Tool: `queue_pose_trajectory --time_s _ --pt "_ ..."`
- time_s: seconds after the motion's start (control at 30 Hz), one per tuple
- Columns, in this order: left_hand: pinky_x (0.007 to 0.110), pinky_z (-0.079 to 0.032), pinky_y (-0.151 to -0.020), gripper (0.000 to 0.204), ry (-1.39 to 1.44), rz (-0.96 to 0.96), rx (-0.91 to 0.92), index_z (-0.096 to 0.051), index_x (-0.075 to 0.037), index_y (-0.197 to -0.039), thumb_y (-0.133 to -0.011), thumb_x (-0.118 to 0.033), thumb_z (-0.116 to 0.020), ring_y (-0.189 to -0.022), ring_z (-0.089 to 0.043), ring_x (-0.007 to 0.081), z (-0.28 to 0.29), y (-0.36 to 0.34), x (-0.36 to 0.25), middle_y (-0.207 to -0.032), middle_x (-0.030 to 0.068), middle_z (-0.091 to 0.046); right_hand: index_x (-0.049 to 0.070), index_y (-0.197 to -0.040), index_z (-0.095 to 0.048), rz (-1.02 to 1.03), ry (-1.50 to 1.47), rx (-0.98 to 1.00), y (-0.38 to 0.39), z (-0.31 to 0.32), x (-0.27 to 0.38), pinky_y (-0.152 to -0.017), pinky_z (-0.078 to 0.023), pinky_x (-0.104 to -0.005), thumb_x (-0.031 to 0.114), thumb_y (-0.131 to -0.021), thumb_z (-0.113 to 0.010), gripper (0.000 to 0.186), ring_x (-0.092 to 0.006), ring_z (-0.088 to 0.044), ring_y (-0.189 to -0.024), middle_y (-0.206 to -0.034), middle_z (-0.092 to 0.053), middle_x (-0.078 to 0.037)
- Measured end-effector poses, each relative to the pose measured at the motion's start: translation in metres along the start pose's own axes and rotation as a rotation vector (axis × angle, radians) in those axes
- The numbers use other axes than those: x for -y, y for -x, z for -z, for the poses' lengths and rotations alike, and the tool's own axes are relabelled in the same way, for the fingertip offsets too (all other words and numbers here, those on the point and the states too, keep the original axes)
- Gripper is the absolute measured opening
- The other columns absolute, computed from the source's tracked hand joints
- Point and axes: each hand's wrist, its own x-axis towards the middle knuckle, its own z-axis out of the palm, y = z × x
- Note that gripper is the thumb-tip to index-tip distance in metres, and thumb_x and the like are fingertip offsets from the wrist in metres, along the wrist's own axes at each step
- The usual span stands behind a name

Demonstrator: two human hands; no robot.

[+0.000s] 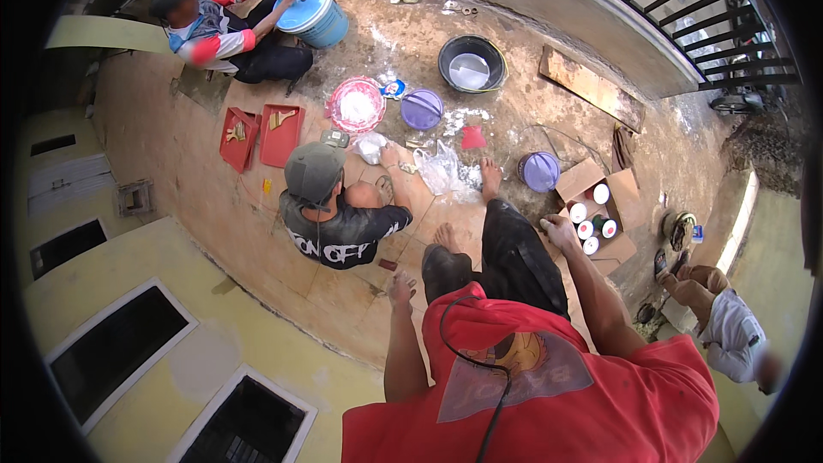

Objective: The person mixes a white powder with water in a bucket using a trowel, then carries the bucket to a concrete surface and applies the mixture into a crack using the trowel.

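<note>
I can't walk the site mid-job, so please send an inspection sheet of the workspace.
Surface: tiled floor, white residue in places.
Things at hand: small reddish block; cardboard box of white-lidded cans.
Clutter: purple tubs, red trays with brushes, black bucket, plastic bag.
Grips: left grip nearest the block, right grip nearest the box; whether either holds anything is unclear.
Cables: black cord across the red shirt.
Surroundings: three other people, yellow wall at left, railing upper right.

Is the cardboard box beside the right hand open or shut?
Open: the box has its flaps spread, and white-topped cans show inside.
</note>
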Motion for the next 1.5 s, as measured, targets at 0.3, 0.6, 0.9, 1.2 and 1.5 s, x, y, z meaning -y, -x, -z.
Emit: queue_pose_trajectory --time_s 0.3,0.6,0.9,1.2,1.5 --pt "0.038 -0.051 -0.083 0.044 0.108 -0.085 -0.086 -0.058 -0.007 -0.142 -0.106 -0.032 -0.055 -0.107 -0.070 0.0222 -0.080 0.087 -0.078 -0.131 0.0098 -0.067 0.002 -0.114 -0.078 0.076 0.078 0.104 -0.145 0.048 0.076 -0.074 -0.058 -0.0366 0.034 -0.094 -0.072 0.038 -0.0196 -0.072 -0.076 -0.088 -0.077 -0.012" --pt "0.040 -0.052 -0.088 0.046 0.127 0.076 -0.161 -0.056 -0.004 -0.144 -0.107 -0.032 -0.056 -0.108 -0.069 0.0241 -0.091 0.110 -0.025 -0.131 0.0123 -0.067 0.004 -0.110 -0.080 0.210 0.324 0.169 -0.182 0.023 0.073 -0.087 -0.058 -0.0429 0.036 -0.091 -0.070 0.039 -0.0327 -0.077 -0.095 -0.099 -0.078 -0.022" --pt "0.034 -0.054 -0.084 0.039 0.226 0.030 -0.109 -0.059 -0.005 -0.139 -0.108 -0.029 -0.057 -0.103 -0.070 0.0194 -0.140 0.038 -0.011 -0.125 0.0094 -0.070 0.004 -0.116 -0.076 0.470 0.524 0.405 -0.203 -0.099 0.106 -0.080 -0.057 -0.0486 0.026 -0.090 -0.062 0.037 -0.0393 -0.074 -0.087 -0.090 -0.075 -0.023" --pt "0.036 -0.052 -0.101 0.040 0.101 -0.273 -0.038 -0.060 0.005 -0.133 -0.104 -0.023 -0.063 -0.117 -0.068 0.0268 -0.268 -0.317 -0.008 -0.128 0.0202 -0.069 0.001 -0.146 -0.051 0.683 0.584 0.468 -0.387 -0.408 0.118 -0.108 -0.047 -0.0505 0.017 -0.090 -0.070 0.061 -0.0457 -0.058 -0.128 -0.137 -0.059 -0.029" --pt "0.039 -0.052 -0.102 0.041 -0.061 -0.748 -0.887 -0.059 0.008 -0.132 -0.101 -0.018 -0.061 -0.116 -0.067 0.0292 -0.268 -0.582 0.018 -0.128 0.0219 -0.067 -0.010 -0.158 -0.025 1.248 0.471 0.211 -0.471 -0.607 0.130 -0.123 -0.036 -0.0504 0.021 -0.081 -0.079 0.099 -0.0475 -0.038 -0.146 -0.158 -0.037 -0.030"
